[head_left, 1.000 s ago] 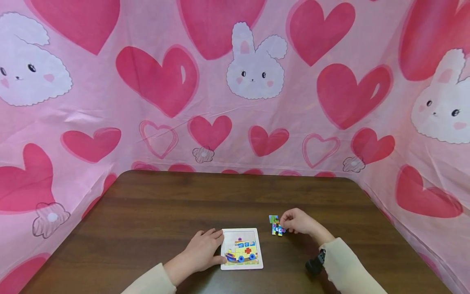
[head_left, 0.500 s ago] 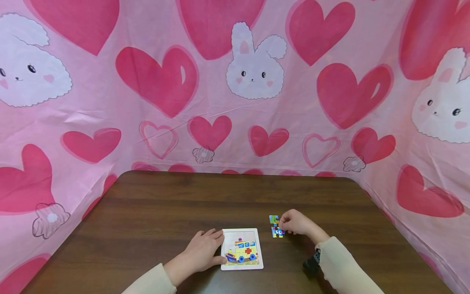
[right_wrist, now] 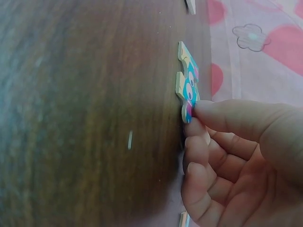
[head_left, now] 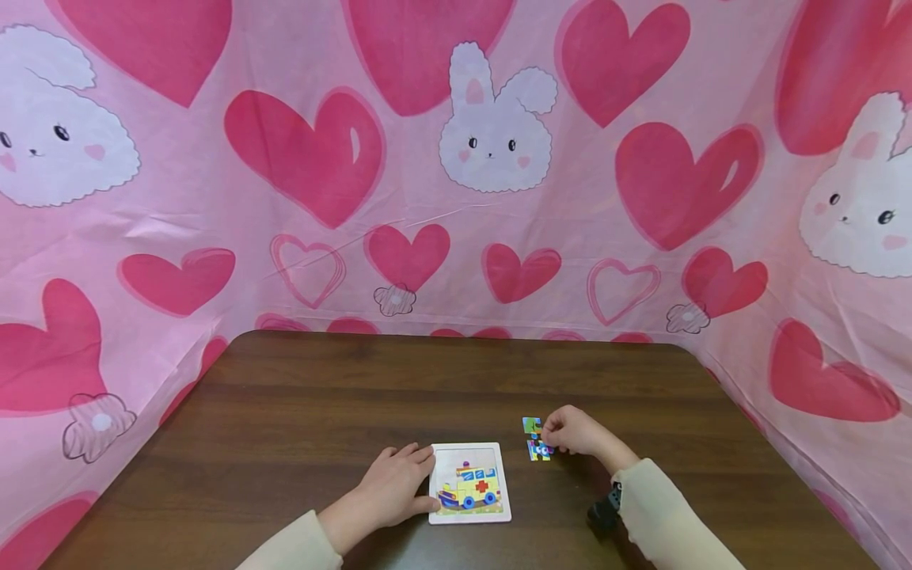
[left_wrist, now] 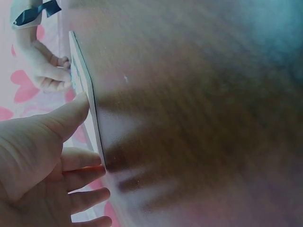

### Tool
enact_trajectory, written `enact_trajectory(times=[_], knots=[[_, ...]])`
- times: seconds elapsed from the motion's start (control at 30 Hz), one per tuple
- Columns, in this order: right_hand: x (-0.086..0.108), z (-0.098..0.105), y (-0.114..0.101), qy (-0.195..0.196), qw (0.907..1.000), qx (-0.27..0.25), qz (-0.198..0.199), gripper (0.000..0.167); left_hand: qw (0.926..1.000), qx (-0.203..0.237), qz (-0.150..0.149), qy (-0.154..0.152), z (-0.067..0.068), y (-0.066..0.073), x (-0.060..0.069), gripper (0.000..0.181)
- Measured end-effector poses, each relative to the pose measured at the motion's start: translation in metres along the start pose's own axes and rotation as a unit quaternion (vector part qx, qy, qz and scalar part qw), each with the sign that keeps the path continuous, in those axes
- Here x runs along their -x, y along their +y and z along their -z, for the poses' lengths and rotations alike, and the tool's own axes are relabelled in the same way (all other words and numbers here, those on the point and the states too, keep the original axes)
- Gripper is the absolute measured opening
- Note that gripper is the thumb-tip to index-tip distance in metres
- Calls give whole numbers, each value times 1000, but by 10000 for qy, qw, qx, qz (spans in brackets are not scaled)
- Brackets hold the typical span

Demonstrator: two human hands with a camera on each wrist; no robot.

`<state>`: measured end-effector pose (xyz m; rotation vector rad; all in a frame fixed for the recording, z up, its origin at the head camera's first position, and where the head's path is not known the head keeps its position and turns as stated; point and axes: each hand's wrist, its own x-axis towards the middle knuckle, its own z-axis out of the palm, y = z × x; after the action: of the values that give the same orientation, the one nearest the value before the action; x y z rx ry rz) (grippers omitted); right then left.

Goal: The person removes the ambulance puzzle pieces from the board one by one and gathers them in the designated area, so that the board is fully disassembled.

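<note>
A jigsaw piece with a blue, big-eyed face is pinched by its end between thumb and forefinger of my right hand. In the head view that blue piece lies just nearer than a green jigsaw piece, whose right side is partly covered by the fingers. My left hand rests at the left edge of a white-framed puzzle board, its thumb on the rim and its fingers extended. On the board, a yellow ambulance picture fills the lower part; the upper part is pale.
A brown wooden table carries everything, with a pink heart-and-rabbit cloth hanging behind and at the sides. A black device is strapped at the right wrist. Another piece's edge shows at the top of the right wrist view.
My right hand has shifted slightly left, and the blue piece has turned and slid a little nearer. Over the last half second it barely moves. The left hand stays put.
</note>
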<state>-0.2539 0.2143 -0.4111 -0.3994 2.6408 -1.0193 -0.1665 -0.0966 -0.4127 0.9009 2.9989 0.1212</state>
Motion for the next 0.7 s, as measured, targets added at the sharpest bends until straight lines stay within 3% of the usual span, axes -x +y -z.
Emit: enact_trajectory(times=[0.4,0.7], knots=[[-1,0,0,33,9999,-19,-156,12,10000,38,10,-35,1,0,0,62],[-2,1,-11,55,9985,-303,442,6,9998,124,80,-159,2,0,0,63]])
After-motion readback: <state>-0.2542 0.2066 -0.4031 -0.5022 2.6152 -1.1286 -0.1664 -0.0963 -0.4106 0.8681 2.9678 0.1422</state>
